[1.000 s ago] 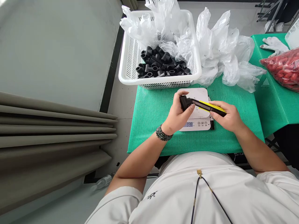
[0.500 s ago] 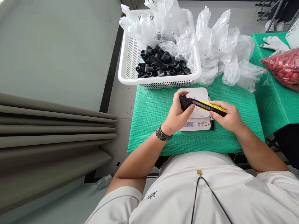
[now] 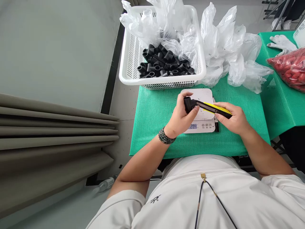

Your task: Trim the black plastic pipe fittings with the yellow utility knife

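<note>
Over the white scale (image 3: 202,125), my left hand (image 3: 182,111) grips a black pipe fitting (image 3: 188,104) between thumb and fingers. My right hand (image 3: 232,117) holds a yellow and black utility knife (image 3: 214,109), its tip touching or very near the right end of the fitting. The scale's display is lit and partly beside my left wrist. A black marker (image 3: 216,126) lies along the scale's right side, partly under the knife and my right hand.
A white basket (image 3: 162,81) with many black fittings (image 3: 164,62) and clear plastic bags stands behind the scale. More plastic bags (image 3: 226,47) lie to its right. On the green table at right are a white glove (image 3: 282,44) and a bag of red parts (image 3: 289,68).
The number on the scale's display has changed. Both hands keep nearly the same grip and place, and the view has shifted very slightly.
</note>
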### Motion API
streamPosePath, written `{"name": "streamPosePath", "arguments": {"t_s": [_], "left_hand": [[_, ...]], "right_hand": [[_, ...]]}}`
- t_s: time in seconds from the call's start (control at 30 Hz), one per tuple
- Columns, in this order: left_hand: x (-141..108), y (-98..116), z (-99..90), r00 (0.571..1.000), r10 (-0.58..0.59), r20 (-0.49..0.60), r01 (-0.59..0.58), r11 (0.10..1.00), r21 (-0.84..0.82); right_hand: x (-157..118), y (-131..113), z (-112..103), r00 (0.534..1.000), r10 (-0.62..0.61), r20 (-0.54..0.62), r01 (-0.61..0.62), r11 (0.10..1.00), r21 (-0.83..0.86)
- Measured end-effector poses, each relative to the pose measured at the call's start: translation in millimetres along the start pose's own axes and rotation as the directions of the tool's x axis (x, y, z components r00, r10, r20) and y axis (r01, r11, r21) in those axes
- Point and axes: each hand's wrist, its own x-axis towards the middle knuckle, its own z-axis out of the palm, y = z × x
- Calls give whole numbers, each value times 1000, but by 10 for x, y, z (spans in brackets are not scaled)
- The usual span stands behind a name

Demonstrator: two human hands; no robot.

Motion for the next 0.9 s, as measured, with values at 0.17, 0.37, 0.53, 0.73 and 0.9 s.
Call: {"name": "streamPosePath", "arguments": {"t_s": [0.17, 0.37, 0.53, 0.73, 0.9], "left_hand": [[-9, 38, 14, 999, -9, 33, 9, 1000, 24], [3, 45, 41, 999, 34, 38, -36, 998, 45], [11, 16, 35, 1000, 22, 18, -22, 1000, 21], [24, 37, 39, 998, 55, 18, -55, 998, 5], [49, 81, 22, 998, 49, 35, -48, 999, -13]], "right_hand": [[0, 12, 15, 999, 18, 33, -19, 1000, 10], [2, 11, 48, 1000, 3, -10, -3, 1000, 7], [10, 15, 52, 1000, -9, -8, 10, 999, 38], [11, 28, 42, 1000, 0, 16, -1, 999, 45], [6, 43, 35, 999, -3, 36, 0, 998, 66]]}}
